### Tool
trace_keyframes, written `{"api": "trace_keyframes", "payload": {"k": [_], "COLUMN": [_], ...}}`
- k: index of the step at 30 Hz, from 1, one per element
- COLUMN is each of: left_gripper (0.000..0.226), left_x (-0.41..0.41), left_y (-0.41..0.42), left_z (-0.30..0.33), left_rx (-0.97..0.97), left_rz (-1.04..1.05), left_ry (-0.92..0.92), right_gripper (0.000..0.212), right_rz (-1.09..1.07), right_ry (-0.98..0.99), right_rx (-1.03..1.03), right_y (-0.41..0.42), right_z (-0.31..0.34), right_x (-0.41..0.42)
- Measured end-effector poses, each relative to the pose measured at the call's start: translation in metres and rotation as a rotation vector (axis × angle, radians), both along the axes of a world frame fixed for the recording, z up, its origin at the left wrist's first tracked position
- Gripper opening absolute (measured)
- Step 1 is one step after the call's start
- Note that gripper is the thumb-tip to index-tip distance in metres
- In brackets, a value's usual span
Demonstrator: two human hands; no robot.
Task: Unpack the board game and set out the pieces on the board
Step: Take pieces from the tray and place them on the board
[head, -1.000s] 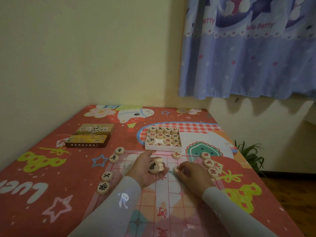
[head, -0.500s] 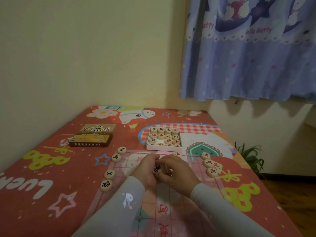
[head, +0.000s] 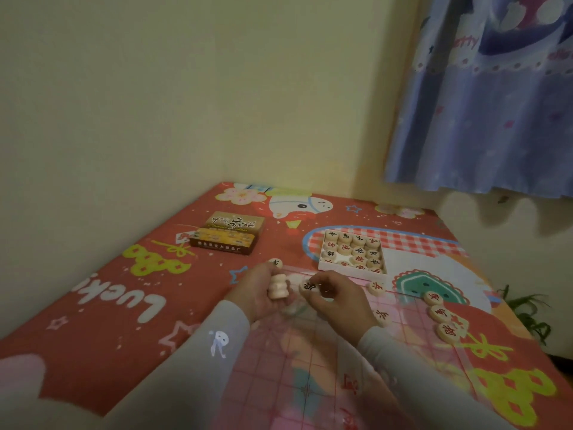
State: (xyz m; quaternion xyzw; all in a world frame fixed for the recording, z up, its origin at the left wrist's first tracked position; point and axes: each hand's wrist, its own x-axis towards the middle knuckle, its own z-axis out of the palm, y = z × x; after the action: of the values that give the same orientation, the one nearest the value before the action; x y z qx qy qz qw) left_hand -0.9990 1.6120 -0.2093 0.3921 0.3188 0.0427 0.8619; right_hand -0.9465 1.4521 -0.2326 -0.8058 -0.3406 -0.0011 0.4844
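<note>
While left hand (head: 259,293) keeps stack (head: 278,286); right hand (head: 336,297) took disc (head: 307,286)

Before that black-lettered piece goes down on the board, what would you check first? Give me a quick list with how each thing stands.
1. Right hand grips the black-lettered piece firmly: ok.
2. Left hand keeps its stack of pieces steady: ok.
3. Lettering faces up and is readable: ok.
4. Board lies flat: cannot tell, arms cover much of it.
5. Target spot free: cannot tell, hands hide it.
6. White tray within reach, pieces left inside: ok.
</note>
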Motion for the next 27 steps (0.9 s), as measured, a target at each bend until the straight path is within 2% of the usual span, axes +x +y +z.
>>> {"api": "trace_keyframes", "payload": {"k": [4,9,19,27], "left_gripper": [0.041,0.043,0.044,0.048], "left_x": [-0.017,-0.033,-0.039,-0.036], "left_y": [0.043,0.077,0.087,0.071], "left_z": [-0.002,-0.012,-0.027,-0.018], "left_rx": [0.010,0.044,0.090,0.179], "left_rz": [0.064,0.116,0.037,0.001], "left_ry": [-0.001,0.010,0.057,0.083], "right_gripper": [0.015,0.011,0.023,0.013], "right_rz": [-0.039,-0.057,-0.039,-0.022], "right_ry": [0.072,0.182,0.067,0.003], "right_rx": [-0.094,-0.148,-0.312,-0.147], "right_y": [0.030,0.081,0.121,0.099], "right_z": [-0.012,-0.026,-0.034,-0.020], "right_x": [0.003,0.000,0.001,-0.003]}}
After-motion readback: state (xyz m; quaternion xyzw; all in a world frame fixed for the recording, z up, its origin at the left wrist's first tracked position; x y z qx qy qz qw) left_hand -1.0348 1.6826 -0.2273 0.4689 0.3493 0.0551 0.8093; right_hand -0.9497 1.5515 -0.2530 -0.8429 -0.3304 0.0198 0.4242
